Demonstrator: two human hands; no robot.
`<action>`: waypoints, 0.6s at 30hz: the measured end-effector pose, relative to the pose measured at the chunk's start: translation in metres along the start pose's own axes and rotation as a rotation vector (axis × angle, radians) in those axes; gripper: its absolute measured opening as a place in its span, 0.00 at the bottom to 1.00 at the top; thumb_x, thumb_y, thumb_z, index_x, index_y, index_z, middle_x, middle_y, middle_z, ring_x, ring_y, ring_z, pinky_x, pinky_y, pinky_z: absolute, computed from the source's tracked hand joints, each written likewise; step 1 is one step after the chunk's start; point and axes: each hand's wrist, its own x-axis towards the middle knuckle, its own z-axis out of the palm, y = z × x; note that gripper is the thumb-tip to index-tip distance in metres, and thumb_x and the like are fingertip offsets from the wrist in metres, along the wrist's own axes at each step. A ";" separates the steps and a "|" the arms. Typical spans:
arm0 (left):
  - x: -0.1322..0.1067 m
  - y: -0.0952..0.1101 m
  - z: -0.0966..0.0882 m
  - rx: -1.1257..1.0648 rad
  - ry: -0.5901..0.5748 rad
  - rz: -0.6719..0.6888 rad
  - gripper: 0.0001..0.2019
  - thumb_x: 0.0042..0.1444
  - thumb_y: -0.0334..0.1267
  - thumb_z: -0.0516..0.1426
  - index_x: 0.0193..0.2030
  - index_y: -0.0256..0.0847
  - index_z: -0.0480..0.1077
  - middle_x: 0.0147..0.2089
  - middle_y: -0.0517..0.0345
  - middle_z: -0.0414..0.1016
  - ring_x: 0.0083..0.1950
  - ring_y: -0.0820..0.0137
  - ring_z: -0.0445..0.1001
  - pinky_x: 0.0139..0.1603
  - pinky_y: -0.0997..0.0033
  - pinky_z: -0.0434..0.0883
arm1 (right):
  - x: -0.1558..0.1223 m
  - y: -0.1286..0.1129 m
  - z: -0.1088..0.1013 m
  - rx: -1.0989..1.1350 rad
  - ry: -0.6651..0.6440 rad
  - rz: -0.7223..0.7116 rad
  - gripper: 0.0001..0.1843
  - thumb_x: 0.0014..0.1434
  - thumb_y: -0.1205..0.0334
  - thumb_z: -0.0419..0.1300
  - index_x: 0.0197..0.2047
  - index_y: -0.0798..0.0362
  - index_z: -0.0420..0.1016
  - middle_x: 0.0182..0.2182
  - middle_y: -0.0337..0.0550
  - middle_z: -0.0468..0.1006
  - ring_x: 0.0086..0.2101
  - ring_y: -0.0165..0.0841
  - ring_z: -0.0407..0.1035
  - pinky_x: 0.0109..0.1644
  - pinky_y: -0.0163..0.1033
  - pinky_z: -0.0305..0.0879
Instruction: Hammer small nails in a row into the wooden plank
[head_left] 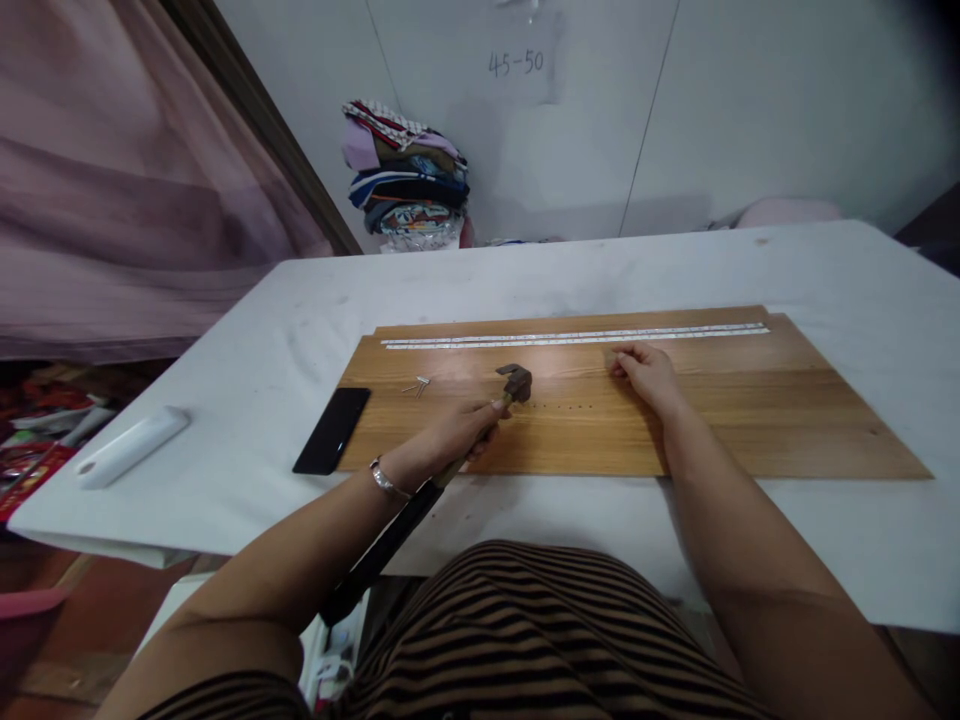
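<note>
My left hand point(457, 432) is closed round the handle of a hammer point(514, 381), gripping it close to the head, which rests just above a wooden board point(787, 400). A row of small dark dots runs along the board to the right of the hammer head. My right hand point(643, 368) lies on the board with its fingers curled; whether they pinch anything is too small to make out. A long metal strip point(577, 338) lies along the far edge of the board. A few loose nails point(417, 385) sit on the board's left part.
The board lies on a white table point(247, 370). A black phone point(332, 430) rests at the board's left end, and a white oblong object point(131, 445) lies near the table's left edge. Folded cloth point(409, 175) is stacked against the far wall; a pink curtain point(112, 180) hangs at left.
</note>
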 end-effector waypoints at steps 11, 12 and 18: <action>-0.003 0.005 0.004 -0.006 0.019 -0.002 0.25 0.60 0.59 0.53 0.49 0.37 0.69 0.26 0.61 0.62 0.20 0.79 0.55 0.18 0.73 0.51 | 0.001 0.004 0.000 -0.003 0.008 0.001 0.11 0.50 0.60 0.58 0.34 0.54 0.77 0.21 0.38 0.76 0.24 0.30 0.70 0.32 0.35 0.68; -0.003 0.004 0.003 -0.012 0.014 0.002 0.25 0.60 0.59 0.53 0.48 0.38 0.70 0.26 0.61 0.62 0.20 0.79 0.55 0.19 0.74 0.51 | 0.001 0.003 0.001 -0.001 0.008 0.002 0.10 0.50 0.60 0.57 0.34 0.53 0.77 0.21 0.38 0.76 0.24 0.30 0.71 0.32 0.36 0.68; -0.002 0.004 0.001 0.008 -0.005 0.014 0.25 0.60 0.60 0.52 0.48 0.38 0.69 0.27 0.61 0.62 0.21 0.80 0.57 0.19 0.76 0.52 | 0.000 -0.001 0.001 0.010 0.007 0.010 0.10 0.49 0.60 0.57 0.34 0.53 0.76 0.21 0.38 0.75 0.23 0.30 0.70 0.31 0.36 0.68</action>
